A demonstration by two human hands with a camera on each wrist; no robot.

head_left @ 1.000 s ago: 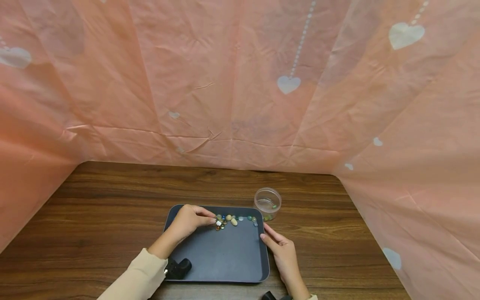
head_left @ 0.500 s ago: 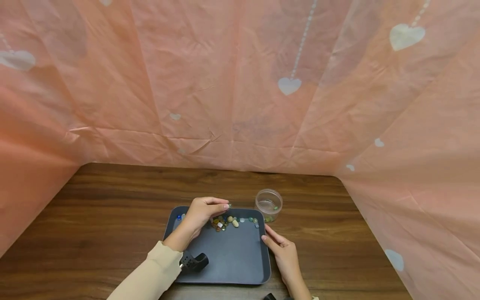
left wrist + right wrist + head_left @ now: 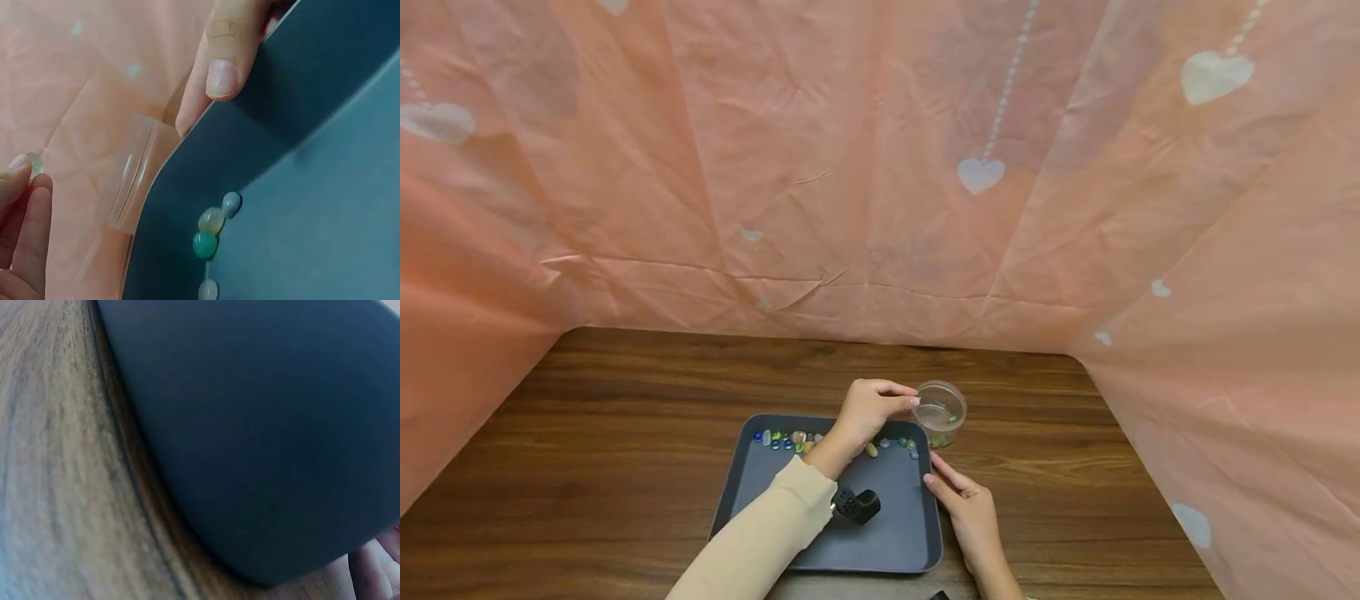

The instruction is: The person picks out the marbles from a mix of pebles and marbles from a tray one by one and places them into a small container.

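Note:
My left hand (image 3: 863,414) reaches across the dark grey tray (image 3: 902,504) to the rim of a clear round jar (image 3: 958,421). In the left wrist view its thumb and fingertips pinch a small clear glass marble (image 3: 35,164) with a green tint. The jar stands behind the tray's far right corner, with a few green pieces low inside. My right hand (image 3: 973,517) holds the tray's right wall near that corner, thumb inside the rim and fingers outside. Several glass pebbles and stones (image 3: 776,444) lie along the tray's far side; my left forearm hides some.
The tray lies on a dark wood-grain table (image 3: 655,400). A pink curtain (image 3: 820,167) with white hearts surrounds the back and sides. A black wrist device (image 3: 857,504) on my left arm hangs over the tray.
My left hand has lifted the marble from the stones at the tray's far side and carried it right to the jar's rim. My right hand stays at the tray wall.

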